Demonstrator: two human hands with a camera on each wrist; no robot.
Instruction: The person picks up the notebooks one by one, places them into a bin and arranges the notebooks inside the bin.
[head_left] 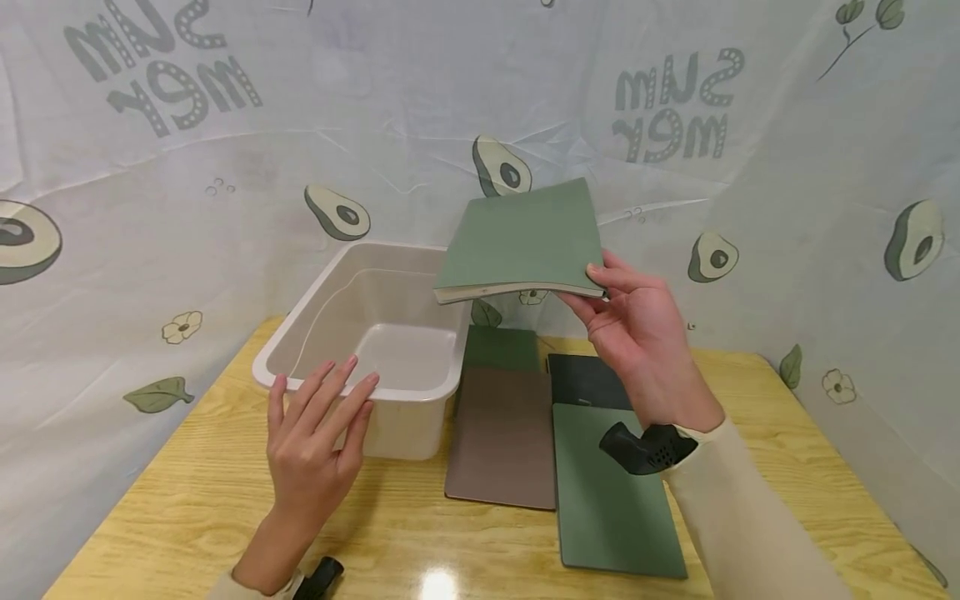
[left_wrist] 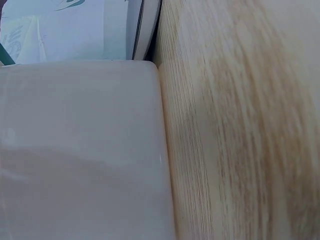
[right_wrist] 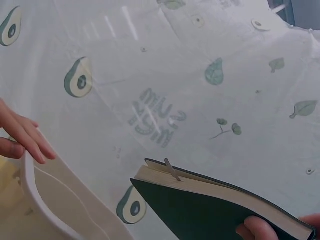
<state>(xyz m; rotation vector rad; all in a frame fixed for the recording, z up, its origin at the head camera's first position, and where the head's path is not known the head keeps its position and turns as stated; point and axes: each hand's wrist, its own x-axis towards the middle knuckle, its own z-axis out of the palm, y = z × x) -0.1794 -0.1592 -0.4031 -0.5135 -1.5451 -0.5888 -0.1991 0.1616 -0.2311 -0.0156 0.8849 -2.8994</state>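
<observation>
My right hand (head_left: 641, 329) holds a green notebook (head_left: 525, 237) up by its near right corner, thumb on the cover and fingers beneath. The notebook is tilted and overlaps the right rim of a white plastic bin (head_left: 420, 394) in the head view. A ribbon bookmark (right_wrist: 172, 171) sticks out from its pages in the right wrist view. Straight fingers of my left hand (head_left: 315, 450) rest on the bin's near rim. The inside floor of the bin shows bare. In the left wrist view, the bin's outer wall (left_wrist: 80, 145) fills the left side.
Right of the bin on the wooden table (head_left: 180, 500) lie a brown notebook (head_left: 501, 437), a dark green one (head_left: 501, 346) behind it, another green notebook (head_left: 615, 508) and a blackish one (head_left: 588, 382). A printed curtain (head_left: 420, 92) hangs behind and at both sides.
</observation>
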